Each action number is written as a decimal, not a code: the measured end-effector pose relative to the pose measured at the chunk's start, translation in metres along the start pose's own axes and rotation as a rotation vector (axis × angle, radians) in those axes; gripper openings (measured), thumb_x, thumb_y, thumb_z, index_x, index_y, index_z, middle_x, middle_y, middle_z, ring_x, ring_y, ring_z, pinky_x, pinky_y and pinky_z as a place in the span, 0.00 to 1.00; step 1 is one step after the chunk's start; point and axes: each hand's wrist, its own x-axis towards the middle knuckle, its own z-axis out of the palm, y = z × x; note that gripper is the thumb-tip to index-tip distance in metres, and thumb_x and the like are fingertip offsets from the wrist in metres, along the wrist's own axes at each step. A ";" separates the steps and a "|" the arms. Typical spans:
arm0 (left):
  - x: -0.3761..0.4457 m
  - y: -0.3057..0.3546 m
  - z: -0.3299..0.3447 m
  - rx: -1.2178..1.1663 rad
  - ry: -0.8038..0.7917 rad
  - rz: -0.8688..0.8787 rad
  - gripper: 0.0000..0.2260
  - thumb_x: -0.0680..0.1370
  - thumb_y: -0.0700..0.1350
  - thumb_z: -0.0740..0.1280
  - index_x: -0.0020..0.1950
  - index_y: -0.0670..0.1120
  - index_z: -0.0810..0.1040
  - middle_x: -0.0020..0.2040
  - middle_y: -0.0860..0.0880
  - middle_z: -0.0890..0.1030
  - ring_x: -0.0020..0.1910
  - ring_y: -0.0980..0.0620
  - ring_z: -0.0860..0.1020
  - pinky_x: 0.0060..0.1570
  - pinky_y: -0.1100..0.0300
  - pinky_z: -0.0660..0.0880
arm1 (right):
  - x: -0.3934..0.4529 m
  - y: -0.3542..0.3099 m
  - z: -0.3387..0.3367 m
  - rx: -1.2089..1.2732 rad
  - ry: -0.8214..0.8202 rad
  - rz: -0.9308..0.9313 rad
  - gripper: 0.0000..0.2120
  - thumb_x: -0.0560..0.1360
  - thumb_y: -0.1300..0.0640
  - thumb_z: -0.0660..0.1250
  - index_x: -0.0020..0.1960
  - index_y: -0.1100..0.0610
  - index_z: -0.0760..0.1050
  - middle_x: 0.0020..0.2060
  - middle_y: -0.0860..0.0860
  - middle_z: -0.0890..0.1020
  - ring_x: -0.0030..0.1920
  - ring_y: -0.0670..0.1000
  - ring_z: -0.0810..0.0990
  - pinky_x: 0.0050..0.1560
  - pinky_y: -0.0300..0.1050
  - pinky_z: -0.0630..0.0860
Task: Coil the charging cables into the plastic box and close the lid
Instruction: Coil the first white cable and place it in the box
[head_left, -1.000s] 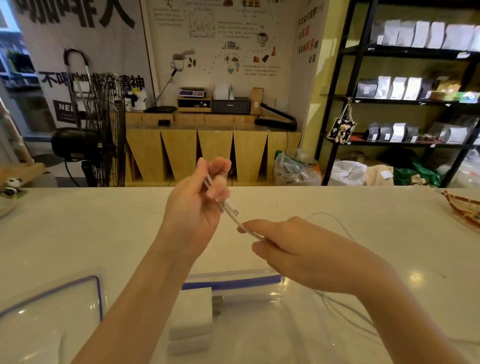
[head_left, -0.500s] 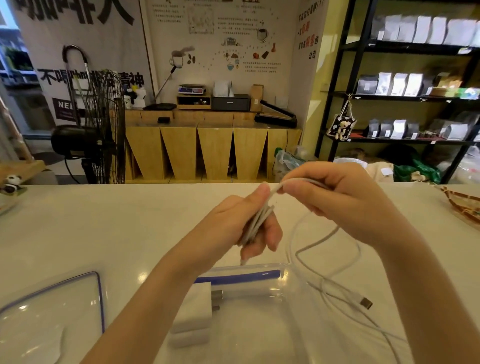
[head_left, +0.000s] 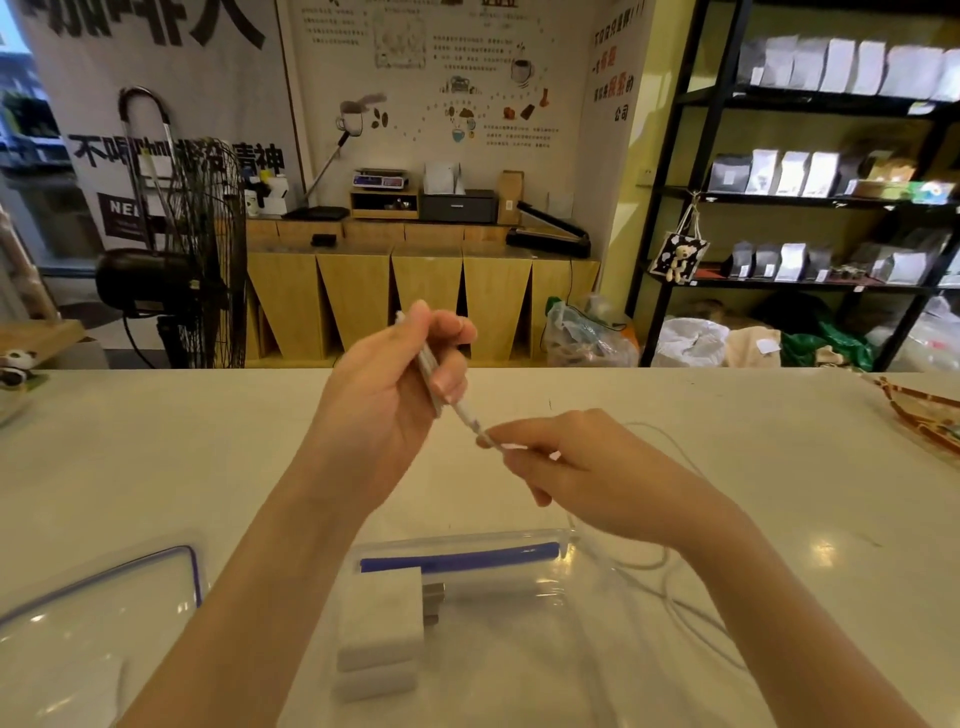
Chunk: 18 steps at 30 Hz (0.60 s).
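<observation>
Compared with half a second earlier, both hands have come apart: the right hand (head_left: 587, 467), which was then lifted above the left hand (head_left: 387, 395) to lay a loop over it, is now lower and to the right of it, pulling a new length straight.

From the head view, the left hand is closed around a small bundle of the thin white charging cable (head_left: 457, 405); thumb and fingers press the folded strands together, I think so that the loops already made do not fall open. The right hand is almost closed too, its fingertips (head_left: 491, 439) pinching the same cable just below the left hand, so the short piece between them is tight. The rest of the cable goes behind the right hand and lies loose on the white counter (head_left: 156, 457), to the right of the right wrist.

Below both hands stands the clear plastic box with a blue seal strip (head_left: 530, 540), open, with two white block-shaped chargers (head_left: 382, 623) inside on its left part. The clear lid with blue rim (head_left: 192, 558) lies apart, under the left forearm side.

For moving there is much free counter in front of the hands. The box's right part looks free for the coil, but the loose cable crosses near its right edge and could catch there
</observation>
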 end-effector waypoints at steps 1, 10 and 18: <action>0.000 0.000 -0.003 0.142 0.056 0.044 0.14 0.73 0.50 0.57 0.36 0.47 0.80 0.36 0.47 0.75 0.26 0.58 0.70 0.31 0.68 0.72 | -0.002 -0.005 0.001 -0.012 -0.008 -0.017 0.14 0.79 0.54 0.56 0.62 0.47 0.72 0.33 0.40 0.77 0.33 0.41 0.73 0.34 0.31 0.68; 0.000 -0.028 0.000 1.167 0.055 0.065 0.11 0.79 0.48 0.56 0.38 0.54 0.73 0.32 0.55 0.74 0.32 0.61 0.73 0.33 0.69 0.70 | -0.023 -0.030 -0.008 -0.237 0.088 -0.176 0.10 0.77 0.51 0.58 0.54 0.49 0.76 0.40 0.45 0.81 0.37 0.43 0.75 0.38 0.35 0.72; 0.001 -0.024 0.007 0.788 -0.201 -0.471 0.24 0.76 0.57 0.54 0.29 0.46 0.78 0.25 0.49 0.77 0.20 0.57 0.70 0.23 0.69 0.70 | -0.016 -0.003 -0.033 0.072 0.368 -0.339 0.07 0.68 0.52 0.69 0.46 0.50 0.81 0.32 0.38 0.78 0.31 0.44 0.75 0.30 0.33 0.70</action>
